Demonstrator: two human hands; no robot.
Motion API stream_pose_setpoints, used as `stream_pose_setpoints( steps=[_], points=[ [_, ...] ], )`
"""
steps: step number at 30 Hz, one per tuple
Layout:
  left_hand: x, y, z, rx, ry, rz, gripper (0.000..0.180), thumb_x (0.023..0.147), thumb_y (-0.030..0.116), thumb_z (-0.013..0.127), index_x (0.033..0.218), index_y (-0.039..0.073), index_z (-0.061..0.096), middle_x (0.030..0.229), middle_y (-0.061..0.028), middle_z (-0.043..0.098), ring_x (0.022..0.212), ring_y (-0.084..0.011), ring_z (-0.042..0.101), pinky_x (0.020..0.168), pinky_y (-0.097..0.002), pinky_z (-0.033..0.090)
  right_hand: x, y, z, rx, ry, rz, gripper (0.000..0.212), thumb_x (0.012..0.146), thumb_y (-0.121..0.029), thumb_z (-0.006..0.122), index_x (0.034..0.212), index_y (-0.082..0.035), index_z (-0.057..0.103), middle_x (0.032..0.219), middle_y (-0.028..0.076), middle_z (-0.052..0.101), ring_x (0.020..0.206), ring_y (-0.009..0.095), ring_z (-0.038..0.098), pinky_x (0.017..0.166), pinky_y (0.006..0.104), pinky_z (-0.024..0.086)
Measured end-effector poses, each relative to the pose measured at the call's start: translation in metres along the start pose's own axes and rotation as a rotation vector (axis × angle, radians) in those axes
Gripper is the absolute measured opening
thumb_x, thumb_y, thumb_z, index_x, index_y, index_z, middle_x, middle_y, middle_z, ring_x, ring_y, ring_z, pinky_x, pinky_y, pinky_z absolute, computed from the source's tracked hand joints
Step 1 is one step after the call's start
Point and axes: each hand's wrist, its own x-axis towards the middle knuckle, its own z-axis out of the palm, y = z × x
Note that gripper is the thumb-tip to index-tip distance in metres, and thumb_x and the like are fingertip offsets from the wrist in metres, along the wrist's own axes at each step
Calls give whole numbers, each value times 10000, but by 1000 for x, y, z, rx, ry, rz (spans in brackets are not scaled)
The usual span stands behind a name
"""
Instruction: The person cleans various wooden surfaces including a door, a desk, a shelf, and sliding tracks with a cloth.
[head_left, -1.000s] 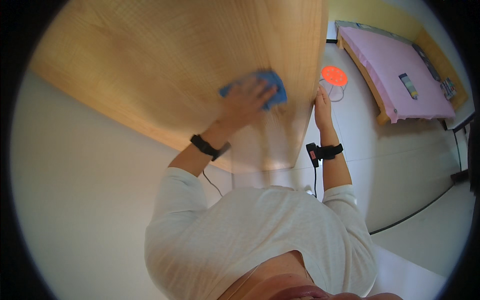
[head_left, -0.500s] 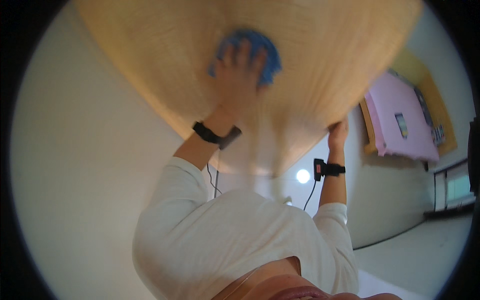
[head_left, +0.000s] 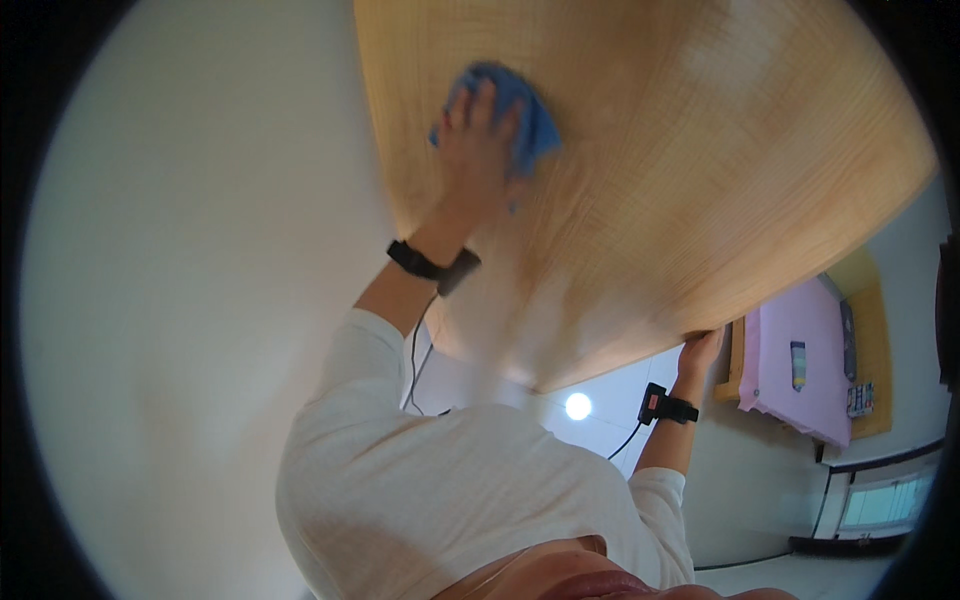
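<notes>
A blue cloth [head_left: 539, 132] lies against a large light wooden panel [head_left: 700, 190] with visible grain. On top of it presses my left hand [head_left: 474, 160], slightly blurred, its fingers spread over the fabric close to the panel's left edge. Farther right and nearer to me, my right hand [head_left: 702, 350] is at the panel's lower right edge. Its fingers are mostly hidden there, so its grip does not show. Both wrists wear black straps with a small box and a cable.
To the right stands a wooden bed [head_left: 795, 360] with a pink cover and a few items on it. A pale wall [head_left: 200, 250] fills the left side. A window [head_left: 880, 500] is at the lower right. A bright round light [head_left: 578, 406] shows below the panel.
The panel has shifted and turned to the right in view, so my left hand and the cloth are now nearer its left edge. My right hand appears lower and farther right.
</notes>
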Motion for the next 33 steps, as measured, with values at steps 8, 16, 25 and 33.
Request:
stream_pose_setpoints(
  steps=[8,16,25,33],
  points=[
    [18,-56,-18,-100,253,-192,736,801,206,548,1365,-124,208,1464,-271,161,1345,-425,158,1096,-469,154,-4,-7,7,37,36,22,443,968,-353,400,1297,-58,420,1250,80,501,1144,207,491,940,335,413],
    [-147,-28,27,-218,201,-445,756,830,166,538,1361,-143,97,1463,-318,66,1337,-495,103,1076,-566,107,4,2,-1,-36,95,-92,475,951,-397,380,1271,-56,458,1253,93,497,1137,229,487,935,370,414],
    [-130,-4,28,-295,242,-555,761,856,178,501,1407,-65,35,1481,-293,8,1357,-473,42,1083,-550,76,-10,-24,32,40,241,-45,626,926,-523,328,1373,-86,346,1350,108,427,1217,270,436,974,407,391],
    [-91,-8,28,-253,301,-488,796,895,279,500,1432,-27,-1,1499,-235,1,1366,-419,76,1079,-537,133,-9,-16,19,56,208,-84,826,841,-714,322,1398,-105,299,1405,111,350,1284,278,337,1051,421,273]
  ],
)
